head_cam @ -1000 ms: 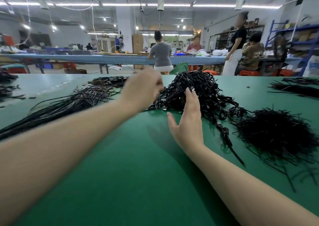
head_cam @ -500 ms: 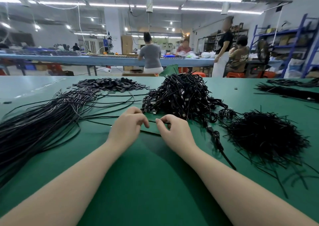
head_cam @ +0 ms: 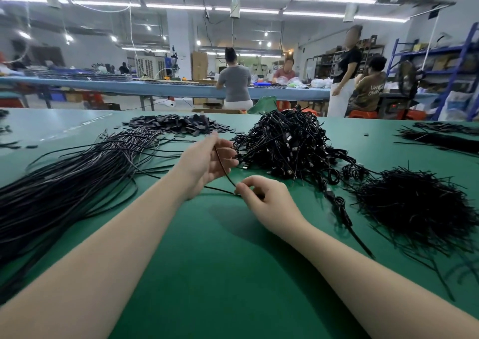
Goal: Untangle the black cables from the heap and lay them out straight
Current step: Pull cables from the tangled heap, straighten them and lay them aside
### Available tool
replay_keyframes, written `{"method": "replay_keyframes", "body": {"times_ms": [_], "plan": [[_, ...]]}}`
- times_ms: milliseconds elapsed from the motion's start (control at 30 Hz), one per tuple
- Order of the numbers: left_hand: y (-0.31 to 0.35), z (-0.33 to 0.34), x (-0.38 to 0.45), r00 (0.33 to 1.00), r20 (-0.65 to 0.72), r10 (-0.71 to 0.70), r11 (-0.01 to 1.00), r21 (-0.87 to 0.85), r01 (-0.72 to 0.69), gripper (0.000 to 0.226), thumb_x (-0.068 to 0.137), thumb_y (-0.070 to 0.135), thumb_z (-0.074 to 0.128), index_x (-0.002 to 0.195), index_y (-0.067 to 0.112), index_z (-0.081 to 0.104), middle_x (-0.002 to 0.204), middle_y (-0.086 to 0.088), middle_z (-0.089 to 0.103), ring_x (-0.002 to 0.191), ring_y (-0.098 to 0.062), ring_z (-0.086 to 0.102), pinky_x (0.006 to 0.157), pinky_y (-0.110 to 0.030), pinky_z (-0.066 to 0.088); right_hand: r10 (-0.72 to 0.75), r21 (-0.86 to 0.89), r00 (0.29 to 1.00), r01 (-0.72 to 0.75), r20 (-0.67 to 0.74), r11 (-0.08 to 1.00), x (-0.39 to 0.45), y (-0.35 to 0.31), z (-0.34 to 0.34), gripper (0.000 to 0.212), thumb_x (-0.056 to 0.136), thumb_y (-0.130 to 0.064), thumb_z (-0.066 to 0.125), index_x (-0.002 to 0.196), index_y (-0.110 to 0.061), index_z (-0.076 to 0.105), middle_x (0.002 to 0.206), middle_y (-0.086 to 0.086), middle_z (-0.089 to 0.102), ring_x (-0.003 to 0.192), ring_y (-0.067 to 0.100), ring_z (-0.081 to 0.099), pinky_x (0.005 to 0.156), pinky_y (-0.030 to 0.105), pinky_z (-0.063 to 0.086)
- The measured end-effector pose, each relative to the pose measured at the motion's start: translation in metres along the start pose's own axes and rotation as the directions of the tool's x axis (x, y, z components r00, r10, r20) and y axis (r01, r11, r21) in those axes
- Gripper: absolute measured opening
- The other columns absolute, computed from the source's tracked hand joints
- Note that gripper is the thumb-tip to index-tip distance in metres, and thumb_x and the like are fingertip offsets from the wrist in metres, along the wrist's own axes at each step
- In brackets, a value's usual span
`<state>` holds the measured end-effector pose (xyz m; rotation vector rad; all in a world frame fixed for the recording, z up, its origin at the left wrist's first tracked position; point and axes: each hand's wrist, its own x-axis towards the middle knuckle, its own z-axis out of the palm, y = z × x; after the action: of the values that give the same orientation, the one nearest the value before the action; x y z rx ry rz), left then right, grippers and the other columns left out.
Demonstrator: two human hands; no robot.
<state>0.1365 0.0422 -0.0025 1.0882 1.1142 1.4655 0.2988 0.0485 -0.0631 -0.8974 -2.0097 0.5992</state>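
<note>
A tangled heap of black cables (head_cam: 287,141) rises in the middle of the green table (head_cam: 207,261). One black cable (head_cam: 225,171) runs between my hands, just left of the heap. My left hand (head_cam: 207,161) is raised, with the cable passing between its fingers at the top. My right hand (head_cam: 261,200) pinches the same cable low over the table, thumb against forefinger. A sheaf of straightened black cables (head_cam: 67,178) lies spread at the left.
A mound of short black wire pieces (head_cam: 412,204) lies at the right. Small flat black parts (head_cam: 178,125) are piled at the back, and more black bundles (head_cam: 440,136) sit at the far right. Several people work at a long table behind.
Both hands were close together low on the table with the cable. My left hand has since risen toward the heap, drawing the cable up, while my right hand stays low pinching it.
</note>
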Motion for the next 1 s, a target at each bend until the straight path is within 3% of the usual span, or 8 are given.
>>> {"method": "replay_keyframes", "body": {"times_ms": [133, 267, 367, 467, 533, 700, 867, 1000], "plan": [[0.035, 0.0, -0.003, 0.998, -0.058, -0.021, 0.979, -0.203, 0.009, 0.026, 0.098, 0.027, 0.045, 0.077, 0.02, 0.058, 0.061, 0.007, 0.06, 0.055, -0.01, 0.061, 0.058, -0.023, 0.051, -0.052, -0.002, 0.995, 0.052, 0.085, 0.999, -0.004, -0.003, 0.004, 0.02, 0.095, -0.032, 0.055, 0.091, -0.023, 0.072, 0.051, -0.009, 0.045, 0.047, 0.005, 0.034, 0.048, 0.02, 0.028], [0.059, -0.012, -0.018, 0.954, 0.3, -0.023, 0.92, -0.368, 0.137, 0.031, 0.09, 0.03, 0.051, 0.06, 0.024, 0.055, 0.049, 0.011, 0.045, 0.042, -0.003, 0.043, 0.045, -0.017, 0.034, 0.052, 0.068, 0.997, -0.056, 0.059, 0.996, 0.0, -0.001, 0.002, 0.03, 0.094, -0.044, 0.052, 0.078, -0.026, 0.071, 0.054, -0.005, 0.044, 0.052, 0.011, 0.04, 0.053, 0.028, 0.03], [0.053, -0.017, -0.025, 0.822, 0.529, -0.21, 0.977, 0.074, 0.202, 0.034, 0.084, 0.032, 0.049, 0.056, 0.019, 0.063, 0.045, 0.008, 0.05, 0.034, -0.005, 0.037, 0.041, -0.019, 0.027, 0.146, 0.095, 0.989, -0.144, -0.01, 0.985, 0.005, 0.001, -0.002, 0.044, 0.083, -0.048, 0.066, 0.059, -0.012, 0.057, 0.054, -0.002, 0.041, 0.051, 0.01, 0.035, 0.052, 0.028, 0.027], [0.031, -0.005, -0.021, 0.72, 0.359, -0.593, 0.662, 0.727, 0.183, 0.046, 0.097, 0.034, 0.038, 0.078, 0.014, 0.075, 0.072, 0.0, 0.071, 0.048, -0.007, 0.055, 0.043, -0.017, 0.031, 0.18, 0.271, 0.977, -0.143, -0.115, 0.952, 0.006, 0.0, -0.003, 0.044, 0.081, -0.032, 0.073, 0.054, -0.019, 0.042, 0.048, -0.013, 0.033, 0.047, 0.004, 0.027, 0.046, 0.021, 0.023], [0.015, 0.005, -0.017, 0.801, 0.228, -0.553, 0.55, 0.822, 0.146, 0.043, 0.104, 0.033, 0.03, 0.096, 0.014, 0.068, 0.093, 0.001, 0.072, 0.07, -0.008, 0.063, 0.054, -0.017, 0.039, 0.126, 0.275, 0.973, -0.07, -0.192, 0.959, 0.005, -0.002, -0.003, 0.04, 0.089, -0.024, 0.064, 0.055, -0.022, 0.042, 0.046, -0.014, 0.034, 0.047, 0.003, 0.029, 0.049, 0.021, 0.026], [0.008, 0.01, -0.006, 0.973, 0.205, -0.109, 0.985, 0.155, 0.077, 0.034, 0.105, 0.03, 0.032, 0.109, 0.016, 0.063, 0.108, 0.001, 0.069, 0.098, -0.008, 0.065, 0.093, -0.024, 0.047, -0.059, 0.209, 0.986, 0.091, -0.158, 0.974, 0.003, -0.01, 0.003, 0.02, 0.099, -0.017, 0.044, 0.089, -0.025, 0.061, 0.055, -0.016, 0.045, 0.058, 0.008, 0.039, 0.059, 0.027, 0.035], [0.046, 0.003, -0.014, 0.966, 0.254, 0.043, 0.902, -0.425, 0.071, 0.038, 0.102, 0.031, 0.036, 0.1, 0.014, 0.07, 0.086, 0.002, 0.073, 0.08, -0.011, 0.068, 0.065, -0.02, 0.052, -0.095, -0.001, 0.981, 0.097, 0.168, 0.995, 0.0, 0.002, 0.006, 0.022, 0.099, -0.031, 0.044, 0.104, -0.031, 0.066, 0.055, -0.005, 0.047, 0.049, 0.012, 0.037, 0.05, 0.028, 0.032], [0.069, -0.016, -0.026, 0.838, 0.543, -0.049, 0.992, -0.068, 0.103, 0.029, 0.088, 0.031, 0.05, 0.066, 0.021, 0.066, 0.049, 0.01, 0.047, 0.045, -0.007, 0.045, 0.051, -0.02, 0.035, 0.082, 0.009, 0.996, -0.082, -0.021, 0.997, 0.006, 0.007, 0.0, 0.031, 0.093, -0.045, 0.053, 0.074, -0.026, 0.068, 0.054, -0.002, 0.055, 0.043, 0.004, 0.037, 0.047, 0.025, 0.031]]}}
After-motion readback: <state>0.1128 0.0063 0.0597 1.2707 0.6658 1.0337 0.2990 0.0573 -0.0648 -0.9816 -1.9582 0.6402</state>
